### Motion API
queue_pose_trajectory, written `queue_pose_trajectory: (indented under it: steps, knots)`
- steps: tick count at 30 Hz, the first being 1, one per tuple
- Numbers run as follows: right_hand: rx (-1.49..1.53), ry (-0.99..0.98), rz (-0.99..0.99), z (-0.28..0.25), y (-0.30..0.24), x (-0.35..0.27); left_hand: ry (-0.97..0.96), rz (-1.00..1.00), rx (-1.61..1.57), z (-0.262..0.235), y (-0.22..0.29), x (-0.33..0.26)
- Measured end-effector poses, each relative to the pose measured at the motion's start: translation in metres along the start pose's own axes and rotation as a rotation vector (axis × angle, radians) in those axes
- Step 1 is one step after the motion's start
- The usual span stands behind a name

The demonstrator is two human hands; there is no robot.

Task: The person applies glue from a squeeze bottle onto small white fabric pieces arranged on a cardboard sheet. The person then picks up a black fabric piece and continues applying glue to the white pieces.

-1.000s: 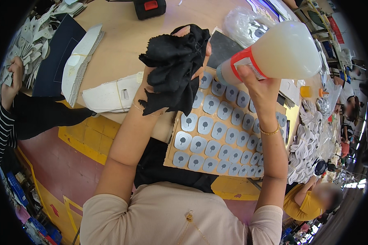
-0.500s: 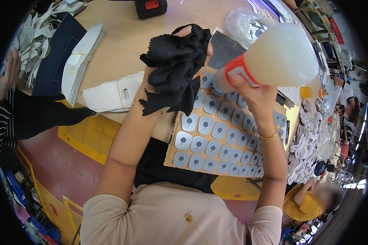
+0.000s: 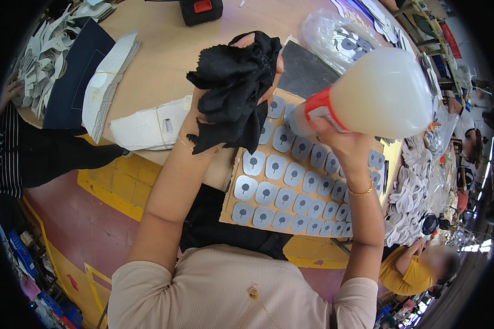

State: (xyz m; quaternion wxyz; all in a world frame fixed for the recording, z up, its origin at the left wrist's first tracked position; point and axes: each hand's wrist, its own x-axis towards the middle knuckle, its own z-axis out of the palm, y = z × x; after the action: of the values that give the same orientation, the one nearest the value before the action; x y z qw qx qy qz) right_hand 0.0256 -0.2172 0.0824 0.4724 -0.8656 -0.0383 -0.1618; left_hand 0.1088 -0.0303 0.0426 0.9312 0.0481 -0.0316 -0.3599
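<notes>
Bunched black cloth (image 3: pixel 233 82) is gripped in my left hand (image 3: pixel 273 90), whose fingers curl round its far right side and are partly covered by it. My right hand (image 3: pixel 343 141) is closed around the neck end of a large milky plastic bottle (image 3: pixel 387 93) with a red band. The bottle is tilted, its base up to the right and its narrow end low to the left over a brown board (image 3: pixel 229 205). Rows of grey rounded patches (image 3: pixel 266 193), each with a dark mark in the middle, cover the board. Whether the bottle's tip touches a patch cannot be made out.
A dark flat sheet (image 3: pixel 307 66) and a clear bag of cut pieces (image 3: pixel 335 35) lie beyond the board. Banded white stacks (image 3: pixel 148 127) and a navy panel (image 3: pixel 77 77) are at left, near a co-worker's striped sleeve (image 3: pixel 12 153). Pale pieces (image 3: pixel 409 192) are heaped at right.
My right hand and the bottle have come slightly toward me, uncovering more of the clear bag. My left hand and the cloth have hardly moved. The co-worker's hand at left has shifted lower.
</notes>
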Motion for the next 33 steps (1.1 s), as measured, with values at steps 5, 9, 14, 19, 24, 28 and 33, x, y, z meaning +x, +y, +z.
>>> queue_pose_trajectory:
  steps: [5, 9, 14, 19, 24, 28, 33]
  knots:
    - [0.34, 0.25, 0.021, -0.031, 0.014, 0.005, -0.222, -0.004, 0.219, -0.003, 0.005, 0.003]
    - [0.407, 0.319, -0.02, -0.05, 0.017, 0.007, -0.264, 0.04, 0.231, -0.005, 0.004, 0.003]
    - [0.3, 0.279, 0.035, -0.052, 0.03, -0.014, -0.309, 0.097, 0.283, -0.017, 0.004, 0.005]
    - [0.32, 0.26, 0.113, -0.05, 0.038, -0.022, -0.329, 0.138, 0.219, -0.019, 0.0, 0.007]
    - [0.255, 0.417, -0.097, -0.055, 0.037, -0.009, -0.292, 0.139, 0.192, -0.021, 0.0, 0.005]
    - [0.525, 0.579, -0.401, -0.096, 0.032, 0.013, -0.126, 0.135, 0.17, -0.017, 0.002, -0.001]
    - [0.61, 0.641, -0.374, -0.116, -0.013, 0.007, 0.162, 0.192, 0.167, -0.024, -0.005, -0.003]
